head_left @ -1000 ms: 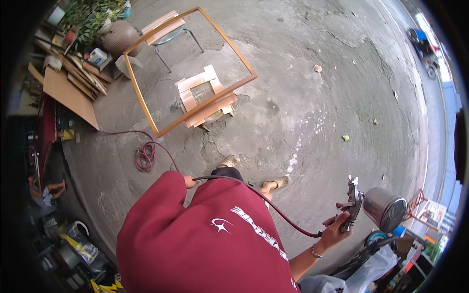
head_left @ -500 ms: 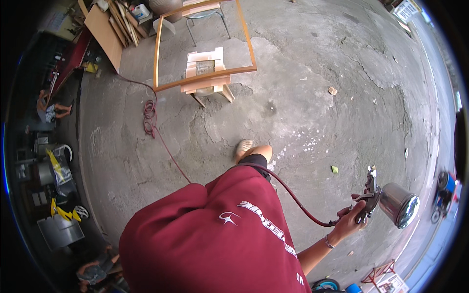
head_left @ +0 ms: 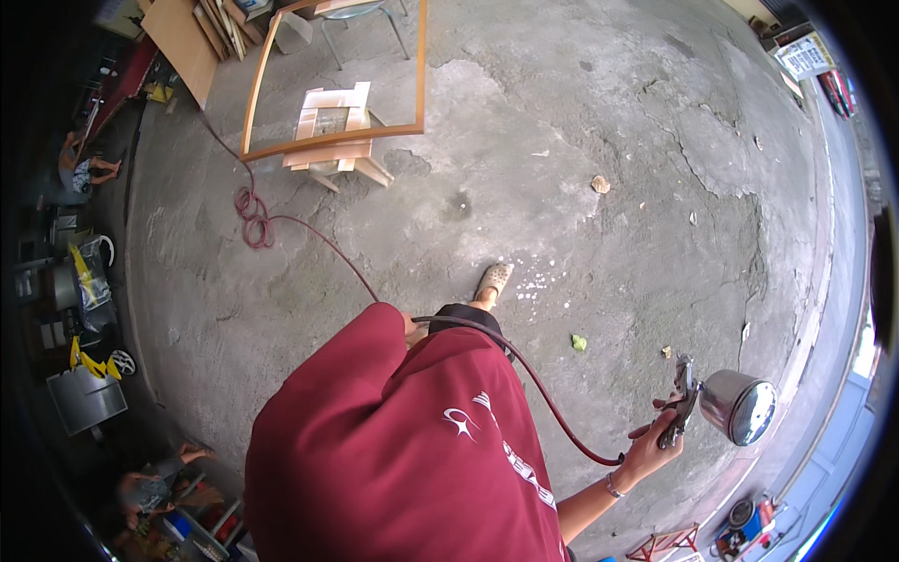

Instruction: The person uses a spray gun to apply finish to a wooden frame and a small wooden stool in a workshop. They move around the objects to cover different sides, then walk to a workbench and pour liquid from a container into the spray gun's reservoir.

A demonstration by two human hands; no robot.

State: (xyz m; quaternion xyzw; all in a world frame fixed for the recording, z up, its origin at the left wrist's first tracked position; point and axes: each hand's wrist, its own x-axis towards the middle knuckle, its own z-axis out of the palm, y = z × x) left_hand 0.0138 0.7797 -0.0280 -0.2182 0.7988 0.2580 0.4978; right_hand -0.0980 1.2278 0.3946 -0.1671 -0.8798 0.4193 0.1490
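Observation:
My right hand (head_left: pixel 653 454) is wrapped round the grip of a spray gun (head_left: pixel 684 403), held out to my right. A shiny metal paint cup (head_left: pixel 738 406) sits on the gun's side, tilted outward. From the grip a dark red air hose (head_left: pixel 552 407) curves back to my waist. Beside it a small patch of my left hand (head_left: pixel 412 330) shows past the maroon sleeve; its fingers are hidden. At the far left a wooden frame (head_left: pixel 330 143) rests over a stool (head_left: pixel 376 170) topped with pale boards (head_left: pixel 356 98).
The hose's loose coils (head_left: pixel 253 223) lie on cracked concrete floor (head_left: pixel 534 122) left of my feet. A metal-legged stool (head_left: pixel 398 39) stands at the frame's far end. Boards (head_left: pixel 178 51) lean at the far left; people sit along the left side. A red metal rack (head_left: pixel 665 543) is at lower right.
The view has shifted as I walk: frame and stool now appear farther left. My forward foot has moved. A bit of my left hand has come into view; the right still holds the spray gun.

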